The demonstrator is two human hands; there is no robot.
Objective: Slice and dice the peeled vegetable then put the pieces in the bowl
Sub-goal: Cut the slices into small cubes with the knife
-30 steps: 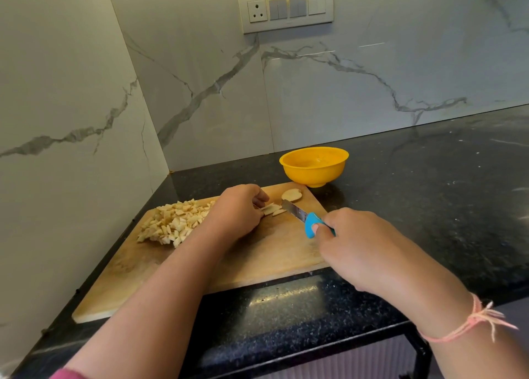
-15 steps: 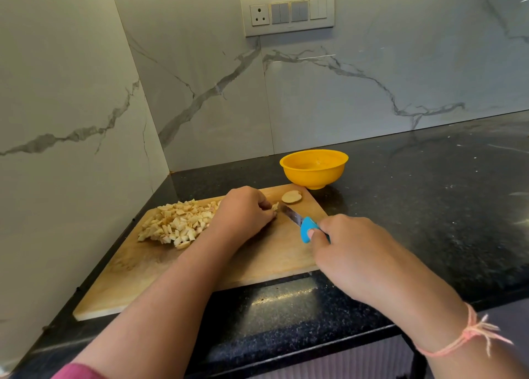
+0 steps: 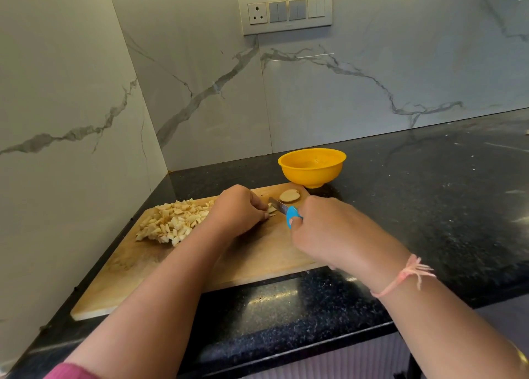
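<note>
I see L hand (image 3: 239, 206) curled, pinning veg strips (image 3: 272, 209); R hand (image 3: 329, 229) wrapped round knife (image 3: 286, 211) handle.

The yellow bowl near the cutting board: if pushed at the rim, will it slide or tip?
The yellow bowl looks like thin plastic and appears empty, so it is probably light. Its wide rim sits over a narrow foot, so a rim push may tip it. On the glossy counter a low push would likely slide it.
</note>
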